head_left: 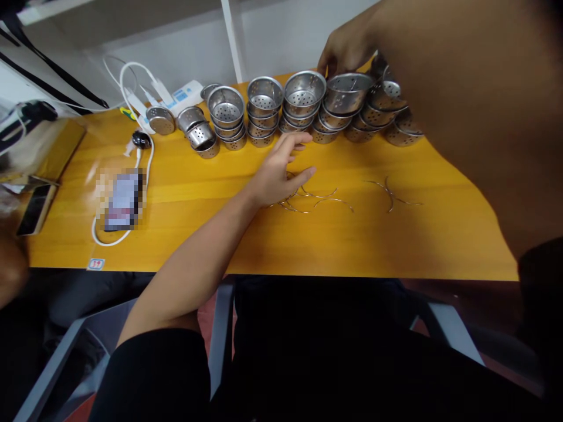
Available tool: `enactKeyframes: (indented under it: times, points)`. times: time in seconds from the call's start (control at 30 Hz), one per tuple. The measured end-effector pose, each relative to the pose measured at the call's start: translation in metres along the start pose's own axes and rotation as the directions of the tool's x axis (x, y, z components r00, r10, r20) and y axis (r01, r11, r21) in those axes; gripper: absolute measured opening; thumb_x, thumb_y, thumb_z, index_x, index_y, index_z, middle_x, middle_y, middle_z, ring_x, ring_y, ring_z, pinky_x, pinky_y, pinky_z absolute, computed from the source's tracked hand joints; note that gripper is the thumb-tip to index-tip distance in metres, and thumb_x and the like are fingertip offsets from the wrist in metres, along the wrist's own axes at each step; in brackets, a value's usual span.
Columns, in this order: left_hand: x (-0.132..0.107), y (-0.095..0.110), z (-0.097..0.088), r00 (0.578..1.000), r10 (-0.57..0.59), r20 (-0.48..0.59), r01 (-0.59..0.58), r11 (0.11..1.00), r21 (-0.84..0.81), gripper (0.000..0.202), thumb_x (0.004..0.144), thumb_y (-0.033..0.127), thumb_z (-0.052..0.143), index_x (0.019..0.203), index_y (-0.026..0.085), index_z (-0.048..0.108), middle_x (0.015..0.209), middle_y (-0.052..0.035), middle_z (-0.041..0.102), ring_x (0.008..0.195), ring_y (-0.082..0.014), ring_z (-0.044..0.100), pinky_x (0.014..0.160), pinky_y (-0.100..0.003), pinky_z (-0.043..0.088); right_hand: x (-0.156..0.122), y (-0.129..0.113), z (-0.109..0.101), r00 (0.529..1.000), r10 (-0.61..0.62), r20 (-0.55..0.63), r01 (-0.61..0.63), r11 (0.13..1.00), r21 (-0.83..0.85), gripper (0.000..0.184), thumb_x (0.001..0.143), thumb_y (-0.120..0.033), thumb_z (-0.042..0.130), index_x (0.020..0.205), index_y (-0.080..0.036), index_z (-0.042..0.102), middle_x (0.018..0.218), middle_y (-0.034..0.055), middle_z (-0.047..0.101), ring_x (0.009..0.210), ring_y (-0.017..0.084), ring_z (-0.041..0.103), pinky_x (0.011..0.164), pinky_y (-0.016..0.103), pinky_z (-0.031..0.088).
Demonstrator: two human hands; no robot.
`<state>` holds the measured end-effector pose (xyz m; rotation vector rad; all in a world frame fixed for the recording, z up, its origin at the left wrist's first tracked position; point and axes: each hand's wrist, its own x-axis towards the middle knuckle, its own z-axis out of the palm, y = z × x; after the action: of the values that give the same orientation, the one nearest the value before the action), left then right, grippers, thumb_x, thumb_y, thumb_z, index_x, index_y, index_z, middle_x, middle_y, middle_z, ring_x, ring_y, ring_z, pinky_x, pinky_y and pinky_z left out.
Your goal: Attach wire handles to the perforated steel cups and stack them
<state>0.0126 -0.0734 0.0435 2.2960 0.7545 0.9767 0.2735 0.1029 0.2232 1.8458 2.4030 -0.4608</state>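
Note:
My left hand [281,170] is over the middle of the table, fingers stretched and thumb apart, with nothing seen in it. Beneath and beside it lie thin curved metal wires [328,196], partly hidden by the hand. Its fingertips are close to the front of a stack of perforated metal cups [304,97]. My right hand [349,47] reaches to the back of the row, bent down behind a tilted metal cup [348,99] on the neighbouring stack. The cup's rim hides its fingertips, so a grip cannot be made out. Further right, my forearm covers part of other stacked cups [387,94].
More perforated cups [226,108] stand in stacks leftward along the wall. Crossed wires [388,193] lie right of centre. A power strip [187,97], white cable [94,228] and blurred phone [123,202] occupy the left. Another person's arm [11,269] shows at the left edge.

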Motion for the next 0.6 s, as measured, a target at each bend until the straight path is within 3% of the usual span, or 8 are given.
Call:
enactKeyframes:
  times: [0.1,0.27,0.4,0.53,0.6]
  points:
    - [0.0003,0.0027,-0.0004,1.000,-0.013,0.012,0.013,1.000,0.002,0.060,0.118,0.046,0.076,0.174,0.030,0.059,0.186,-0.0197,0.067,0.161,-0.0348,0.078,0.128,-0.056,0.075,-0.0045,-0.0017,0.0010,0.985,0.095,0.145,-0.083,0.993,-0.089,0.030,0.104,-0.010,0.101,0.130,0.002,0.093,0.094,-0.0052,0.093,0.049,-0.001,0.060,0.064,0.016,0.050]
    - [-0.0002,0.0030,0.0001,0.999,-0.028,0.035,0.026,0.999,0.034,0.056,0.119,0.046,0.074,0.172,0.030,0.062,0.188,-0.0192,0.066,0.163,-0.0343,0.078,0.129,-0.056,0.075,-0.0087,-0.0018,0.0069,0.981,0.139,0.133,-0.125,0.986,-0.108,0.037,0.104,-0.012,0.105,0.135,0.002,0.093,0.084,-0.0081,0.088,0.047,-0.001,0.058,0.057,0.015,0.042]
    - [-0.0011,0.0043,-0.0005,0.998,-0.039,0.054,0.036,0.998,0.054,0.057,0.121,0.049,0.073,0.172,0.028,0.062,0.191,-0.0221,0.064,0.166,-0.0365,0.077,0.131,-0.058,0.074,-0.0111,0.0013,0.0079,0.986,0.132,0.099,-0.122,0.988,-0.097,0.050,0.106,-0.026,0.109,0.146,0.000,0.094,0.097,0.0017,0.094,0.044,-0.001,0.055,0.053,0.017,0.038]
    - [-0.0010,0.0042,-0.0012,0.998,-0.035,0.056,0.033,0.998,0.048,0.056,0.121,0.049,0.073,0.171,0.027,0.063,0.189,-0.0228,0.065,0.165,-0.0362,0.077,0.130,-0.057,0.074,-0.0058,0.0014,0.0095,0.995,0.097,0.031,-0.093,0.990,-0.104,0.056,0.106,-0.010,0.102,0.161,-0.007,0.092,0.124,0.0093,0.096,0.046,-0.005,0.054,0.051,0.013,0.031]
    - [-0.0008,0.0036,-0.0014,0.998,-0.028,0.050,0.026,0.999,0.037,0.057,0.120,0.051,0.074,0.170,0.027,0.063,0.188,-0.0217,0.066,0.164,-0.0349,0.077,0.130,-0.055,0.073,-0.0024,0.0009,0.0079,0.996,0.074,-0.052,-0.080,0.990,-0.114,0.051,0.104,-0.001,0.095,0.155,-0.005,0.094,0.129,0.0119,0.096,0.066,-0.005,0.073,0.053,0.008,0.026]
